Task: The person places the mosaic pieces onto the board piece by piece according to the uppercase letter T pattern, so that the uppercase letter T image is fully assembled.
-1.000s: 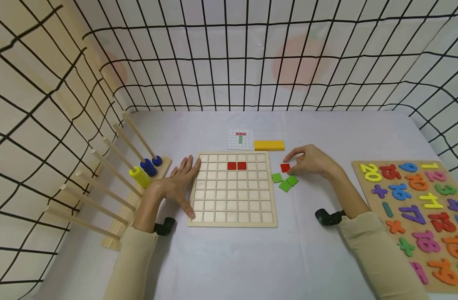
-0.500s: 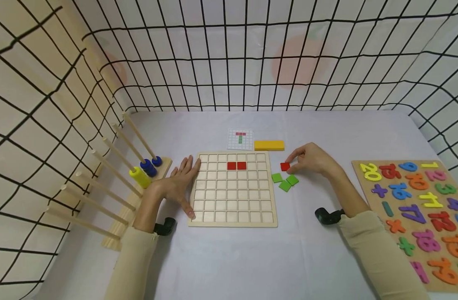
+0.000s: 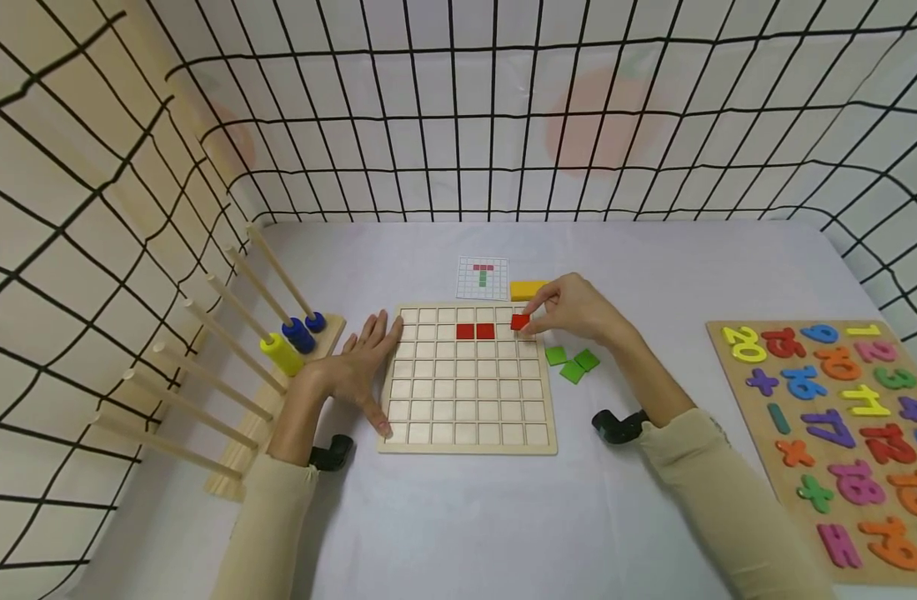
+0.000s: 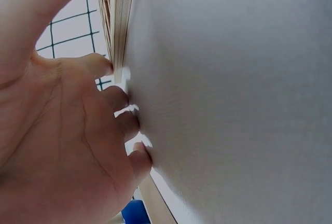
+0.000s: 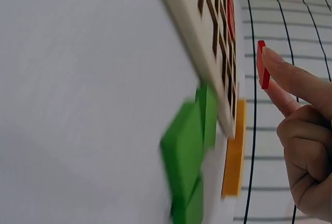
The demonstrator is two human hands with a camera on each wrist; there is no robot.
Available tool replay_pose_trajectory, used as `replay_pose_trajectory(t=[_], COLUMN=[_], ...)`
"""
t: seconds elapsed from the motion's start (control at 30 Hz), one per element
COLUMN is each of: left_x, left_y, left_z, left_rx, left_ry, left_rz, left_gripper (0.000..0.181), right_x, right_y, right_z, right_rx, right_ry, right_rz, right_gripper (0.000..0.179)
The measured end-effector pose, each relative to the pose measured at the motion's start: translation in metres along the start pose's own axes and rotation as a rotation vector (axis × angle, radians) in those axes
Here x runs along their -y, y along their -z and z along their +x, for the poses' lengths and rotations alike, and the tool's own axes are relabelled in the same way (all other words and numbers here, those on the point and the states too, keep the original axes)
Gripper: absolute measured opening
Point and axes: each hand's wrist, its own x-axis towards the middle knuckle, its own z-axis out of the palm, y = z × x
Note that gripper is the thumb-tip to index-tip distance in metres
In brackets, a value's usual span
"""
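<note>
Aloft over a wooden grid board [image 3: 466, 388], a red tile [image 3: 519, 322] is pinched in a person's right hand [image 3: 576, 308] between thumb and finger. Fingers splayed, the left hand [image 3: 356, 368] touches the board's left edge; green tiles [image 3: 573, 372] lie near its right

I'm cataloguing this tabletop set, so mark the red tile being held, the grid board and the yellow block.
Held red tile [image 3: 519, 322]: head view, middle of its upper face.
Grid board [image 3: 465, 389]: head view, a cell near its middle.
Yellow block [image 3: 527, 291]: head view, its uncovered left part.
</note>
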Motion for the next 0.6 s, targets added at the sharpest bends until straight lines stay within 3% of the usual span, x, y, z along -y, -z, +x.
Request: replay_pose_trajectory(t=[0.23,0.37,0.6], left_x=[0.001,0.0,0.0], left_y=[0.0,0.0,0.0], left_z=[-0.002,-0.004,-0.003], left_rx=[-0.003,-0.006,-0.009], left_ry=[0.002,0.004,0.003], left_rz=[-0.016,-0.026,-0.024], left_gripper=[0.163,0.162,0.163], right_x=[0.037,0.049,0.06], right_y=[-0.029,-0.043,-0.061], right_z=[0.017,0.025,0.035], right_rx=[0.064,0.075,0.077], right_ry=[0.06,0.077,0.024], right_rz=[0.079,0.065,0.067], right_gripper=[0.029,0.025,0.022])
